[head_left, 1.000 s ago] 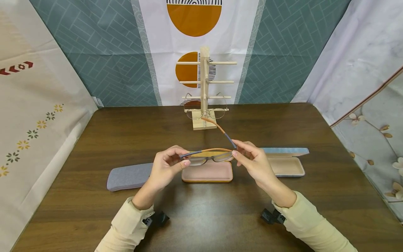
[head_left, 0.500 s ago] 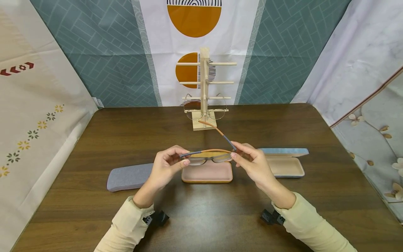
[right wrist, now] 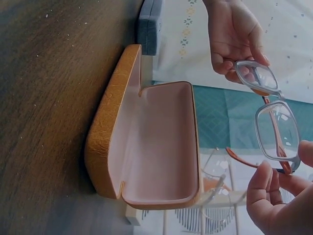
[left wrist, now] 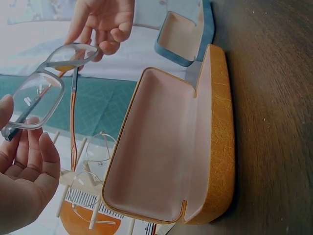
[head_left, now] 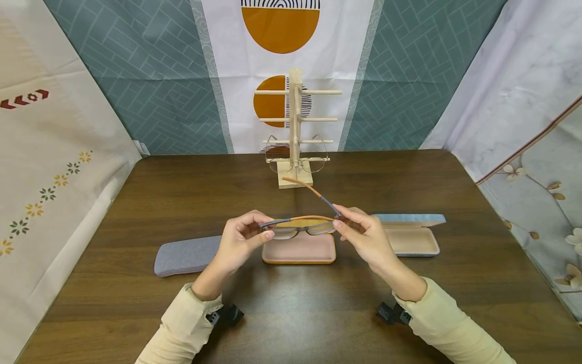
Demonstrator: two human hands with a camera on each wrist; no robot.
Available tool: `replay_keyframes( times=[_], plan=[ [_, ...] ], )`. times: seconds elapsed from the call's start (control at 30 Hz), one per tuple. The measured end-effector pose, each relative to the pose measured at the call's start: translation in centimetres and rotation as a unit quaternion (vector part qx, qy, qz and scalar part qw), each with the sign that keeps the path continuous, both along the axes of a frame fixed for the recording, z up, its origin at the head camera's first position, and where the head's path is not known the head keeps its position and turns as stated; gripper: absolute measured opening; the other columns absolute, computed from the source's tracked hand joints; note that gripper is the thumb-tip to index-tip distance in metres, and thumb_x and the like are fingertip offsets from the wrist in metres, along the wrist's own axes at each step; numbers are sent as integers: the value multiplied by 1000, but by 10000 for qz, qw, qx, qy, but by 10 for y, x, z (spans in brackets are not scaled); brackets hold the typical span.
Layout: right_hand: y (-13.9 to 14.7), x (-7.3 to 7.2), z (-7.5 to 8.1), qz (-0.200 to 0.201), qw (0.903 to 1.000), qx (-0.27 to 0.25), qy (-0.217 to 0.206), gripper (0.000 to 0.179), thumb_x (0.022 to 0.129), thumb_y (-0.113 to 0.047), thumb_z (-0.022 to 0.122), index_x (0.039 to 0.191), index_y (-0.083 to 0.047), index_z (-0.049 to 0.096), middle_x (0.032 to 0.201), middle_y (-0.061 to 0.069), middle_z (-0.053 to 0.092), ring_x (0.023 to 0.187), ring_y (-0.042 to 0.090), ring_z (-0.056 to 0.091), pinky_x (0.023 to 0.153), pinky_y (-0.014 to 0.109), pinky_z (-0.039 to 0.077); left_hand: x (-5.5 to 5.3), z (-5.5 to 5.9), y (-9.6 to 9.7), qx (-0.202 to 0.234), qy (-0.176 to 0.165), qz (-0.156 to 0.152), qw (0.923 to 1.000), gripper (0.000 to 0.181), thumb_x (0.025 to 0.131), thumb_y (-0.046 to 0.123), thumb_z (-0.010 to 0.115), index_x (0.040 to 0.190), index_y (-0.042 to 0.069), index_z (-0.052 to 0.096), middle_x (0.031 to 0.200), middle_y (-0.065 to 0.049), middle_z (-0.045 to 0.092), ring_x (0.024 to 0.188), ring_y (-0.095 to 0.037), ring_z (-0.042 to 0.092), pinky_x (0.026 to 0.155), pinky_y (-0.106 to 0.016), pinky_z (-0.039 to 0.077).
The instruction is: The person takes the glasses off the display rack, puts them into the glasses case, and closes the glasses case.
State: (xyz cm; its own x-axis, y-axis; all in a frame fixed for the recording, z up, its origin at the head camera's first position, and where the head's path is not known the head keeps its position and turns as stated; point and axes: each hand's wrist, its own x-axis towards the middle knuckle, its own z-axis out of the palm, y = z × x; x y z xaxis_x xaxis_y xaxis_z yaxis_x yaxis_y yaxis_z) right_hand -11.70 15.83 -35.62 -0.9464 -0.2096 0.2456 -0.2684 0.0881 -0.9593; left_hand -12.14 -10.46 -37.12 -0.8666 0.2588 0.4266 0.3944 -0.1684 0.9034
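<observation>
A pair of glasses (head_left: 298, 230) with clear grey rims and blue-and-orange temples is held up between both hands, above an open mustard case (head_left: 299, 261) with pink lining. My left hand (head_left: 240, 237) pinches the left end of the frame between thumb and fingers. At the other end, my right hand (head_left: 367, 233) pinches the frame and temple near the right hinge. The left temple (head_left: 300, 218) lies folded across behind the lenses. Angled inward, the right temple (head_left: 313, 191) points away toward the stand, only partly folded. The right wrist view shows the lenses (right wrist: 276, 129) facing the camera.
Behind the hands stands a wooden glasses rack (head_left: 295, 111) with a thin-rimmed pair (head_left: 313, 164) on its lowest pegs. A grey-blue closed case (head_left: 187, 255) lies left. An open blue case (head_left: 415, 240) with beige lining sits right.
The right temple's tip has swung left and toward the frame, folding further inward. My right hand has shifted slightly left and down. My left hand stays nearly still.
</observation>
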Motion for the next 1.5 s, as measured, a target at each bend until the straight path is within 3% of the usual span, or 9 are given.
replay_keyframes(
  times=[0.57, 0.87, 1.2, 1.5],
  plan=[
    [-1, 0, -1, 30, 9999, 112, -21, 35, 89, -5, 57, 122, 6, 54, 89, 0, 57, 76, 11, 55, 63, 25, 52, 1, 1, -1, -82, -16, 11, 10000, 18, 76, -12, 66, 90, -18, 58, 84, -9, 60, 71, -10, 60, 63, -20, 50],
    [-1, 1, -1, 113, 9999, 110, -27, 36, 89, -6, 57, 123, 6, 53, 88, 0, 56, 76, 10, 56, 64, 27, 52, 2, 2, -2, -102, -130, 21, 9999, 20, 75, -13, 66, 92, -19, 57, 86, -4, 60, 72, -10, 60, 65, -20, 50],
    [-1, 0, -1, 161, 9997, 147, 127, 33, 89, -3, 56, 121, 7, 54, 90, -1, 57, 74, 11, 55, 62, 28, 52, 2, 3, -3, -200, -279, 82, 9994, 20, 75, -12, 66, 92, -17, 58, 86, -17, 59, 72, -10, 61, 66, -21, 51],
    [0, -1, -1, 227, 9993, 118, 264, 32, 89, -1, 56, 119, 10, 54, 89, 1, 57, 68, 11, 56, 61, 29, 52, 2, 3, -3, -201, -8, 45, 9998, 18, 76, -12, 65, 92, -16, 58, 88, -13, 60, 74, -10, 58, 67, -20, 49]
  ],
)
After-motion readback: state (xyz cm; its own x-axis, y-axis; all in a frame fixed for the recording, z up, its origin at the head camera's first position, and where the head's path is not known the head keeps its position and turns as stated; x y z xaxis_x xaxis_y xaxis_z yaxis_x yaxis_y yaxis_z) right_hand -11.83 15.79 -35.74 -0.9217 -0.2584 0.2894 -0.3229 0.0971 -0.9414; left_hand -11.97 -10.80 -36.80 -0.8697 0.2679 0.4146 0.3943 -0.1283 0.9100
